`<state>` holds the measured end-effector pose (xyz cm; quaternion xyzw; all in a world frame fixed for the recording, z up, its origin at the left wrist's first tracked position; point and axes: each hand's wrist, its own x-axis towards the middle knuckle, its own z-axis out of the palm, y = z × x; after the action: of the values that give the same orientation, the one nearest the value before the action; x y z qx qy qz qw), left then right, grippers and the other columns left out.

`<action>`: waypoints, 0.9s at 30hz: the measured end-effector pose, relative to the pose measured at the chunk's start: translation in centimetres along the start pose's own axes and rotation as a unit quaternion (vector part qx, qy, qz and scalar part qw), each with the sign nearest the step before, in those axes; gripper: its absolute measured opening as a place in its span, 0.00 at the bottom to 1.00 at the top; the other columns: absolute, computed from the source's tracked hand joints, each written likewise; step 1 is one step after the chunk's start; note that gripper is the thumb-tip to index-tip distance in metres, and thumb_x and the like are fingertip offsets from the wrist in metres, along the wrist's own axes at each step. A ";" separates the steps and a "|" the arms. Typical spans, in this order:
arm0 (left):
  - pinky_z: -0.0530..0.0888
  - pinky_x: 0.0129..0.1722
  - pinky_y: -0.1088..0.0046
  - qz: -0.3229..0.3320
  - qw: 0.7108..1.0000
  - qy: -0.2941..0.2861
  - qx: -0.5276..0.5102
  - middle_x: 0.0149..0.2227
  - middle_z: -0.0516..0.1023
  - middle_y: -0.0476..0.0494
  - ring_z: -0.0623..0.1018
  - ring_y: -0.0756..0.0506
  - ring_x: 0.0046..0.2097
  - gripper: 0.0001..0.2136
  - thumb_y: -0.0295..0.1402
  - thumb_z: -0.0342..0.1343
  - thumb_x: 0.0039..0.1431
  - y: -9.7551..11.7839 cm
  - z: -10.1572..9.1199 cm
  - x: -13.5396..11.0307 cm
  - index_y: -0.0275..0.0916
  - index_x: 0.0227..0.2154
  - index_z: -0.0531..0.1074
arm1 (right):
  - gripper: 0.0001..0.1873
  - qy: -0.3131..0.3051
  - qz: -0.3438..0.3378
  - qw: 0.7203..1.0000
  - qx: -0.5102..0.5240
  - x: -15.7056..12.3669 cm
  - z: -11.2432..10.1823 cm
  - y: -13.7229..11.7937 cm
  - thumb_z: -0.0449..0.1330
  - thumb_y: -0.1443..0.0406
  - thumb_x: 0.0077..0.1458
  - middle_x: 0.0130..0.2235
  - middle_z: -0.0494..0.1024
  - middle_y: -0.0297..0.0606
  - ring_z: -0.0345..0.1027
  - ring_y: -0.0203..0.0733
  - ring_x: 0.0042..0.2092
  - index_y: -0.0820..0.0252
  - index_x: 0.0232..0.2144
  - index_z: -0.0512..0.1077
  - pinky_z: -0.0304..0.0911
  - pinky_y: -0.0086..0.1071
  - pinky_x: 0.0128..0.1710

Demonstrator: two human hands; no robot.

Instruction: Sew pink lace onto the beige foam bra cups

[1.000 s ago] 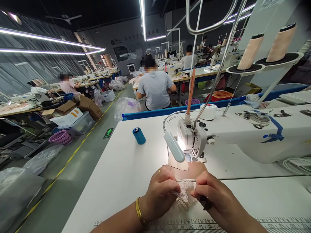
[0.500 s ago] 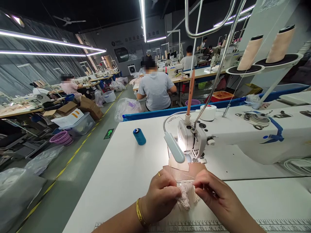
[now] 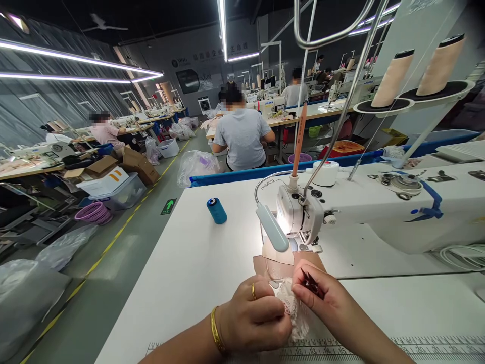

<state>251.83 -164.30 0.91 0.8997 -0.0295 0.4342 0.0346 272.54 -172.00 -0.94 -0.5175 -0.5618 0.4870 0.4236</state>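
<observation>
My left hand (image 3: 254,317) is closed in a pinch on a small piece of pale lace fabric (image 3: 294,309) at the table's near edge. My right hand (image 3: 321,298) is curled beside it, its fingers on the lace, with a small dark tool (image 3: 310,283), perhaps thread snips, tucked in the palm. Both hands sit just in front of the white sewing machine (image 3: 341,210), whose needle area (image 3: 305,246) is lit by its lamp (image 3: 272,228). A tan fabric piece (image 3: 278,263) lies under the presser foot.
A blue thread spool (image 3: 216,210) stands on the white table (image 3: 197,263). Two beige thread cones (image 3: 392,78) sit on a stand at the right. A ruler strip (image 3: 435,346) runs along the table's near edge. Other people sit sewing at tables beyond; boxes and baskets line the aisle at left.
Both hands have bunched the lace closer together and shifted slightly toward me. My right hand has turned so the dark tool in its palm shows.
</observation>
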 end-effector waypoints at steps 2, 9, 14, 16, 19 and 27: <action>0.66 0.28 0.69 0.014 1.000 -0.004 0.006 0.25 0.70 0.50 0.65 0.49 0.30 0.09 0.20 0.54 0.63 0.0 0.0 0.0 0.37 0.30 0.74 | 0.22 0.016 -0.007 1.000 0.002 -0.1 -0.2 0.3 0.54 0.47 0.71 0.33 0.60 0.29 0.56 0.38 0.35 0.54 0.32 0.62 0.53 0.33 0.36; 0.68 0.27 0.70 0.029 0.999 -0.014 0.018 0.24 0.69 0.52 0.65 0.49 0.28 0.09 0.23 0.56 0.64 0.1 0.1 0.0 0.39 0.28 0.74 | 0.22 0.027 -0.006 0.999 -0.022 -0.4 -0.8 0.2 0.52 0.46 0.71 0.33 0.60 0.29 0.56 0.38 0.34 0.54 0.32 0.62 0.54 0.33 0.35; 0.69 0.31 0.71 -0.012 1.000 -0.002 -0.003 0.27 0.72 0.50 0.66 0.49 0.31 0.08 0.22 0.55 0.67 -0.1 0.1 -0.1 0.38 0.33 0.73 | 0.22 0.104 -0.047 0.990 -0.082 -1.1 -1.2 -0.1 0.54 0.47 0.71 0.33 0.64 0.31 0.60 0.39 0.34 0.53 0.30 0.64 0.58 0.31 0.33; 0.71 0.33 0.72 -0.064 0.998 0.019 -0.014 0.30 0.73 0.48 0.67 0.49 0.33 0.09 0.22 0.52 0.69 -0.2 0.3 -0.2 0.38 0.33 0.72 | 0.20 0.134 -0.078 0.984 -0.092 -1.6 -1.1 0.1 0.55 0.43 0.69 0.39 0.68 0.33 0.64 0.39 0.35 0.50 0.38 0.69 0.63 0.30 0.33; 0.72 0.34 0.74 -0.143 0.987 0.068 -0.028 0.32 0.73 0.46 0.69 0.49 0.35 0.10 0.22 0.53 0.69 -0.3 0.8 -0.3 0.40 0.31 0.70 | 0.31 0.107 -0.166 0.969 -0.145 -2.1 -0.4 0.9 0.59 0.35 0.58 0.50 0.70 0.37 0.71 0.40 0.39 0.43 0.53 0.69 0.71 0.29 0.32; 0.72 0.34 0.77 -0.201 0.974 0.100 -0.023 0.32 0.76 0.48 0.71 0.49 0.34 0.08 0.23 0.60 0.66 -1.3 1.4 -0.5 0.41 0.33 0.68 | 0.14 0.177 -0.388 0.862 -0.273 1.1 1.4 0.8 0.52 0.76 0.60 0.35 0.70 0.34 0.66 0.38 0.33 0.53 0.42 0.70 0.67 0.28 0.29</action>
<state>252.68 -163.15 -0.40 0.8384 0.1458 0.5049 0.1450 271.15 -171.05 -2.01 -0.4303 -0.7431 0.0105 0.5124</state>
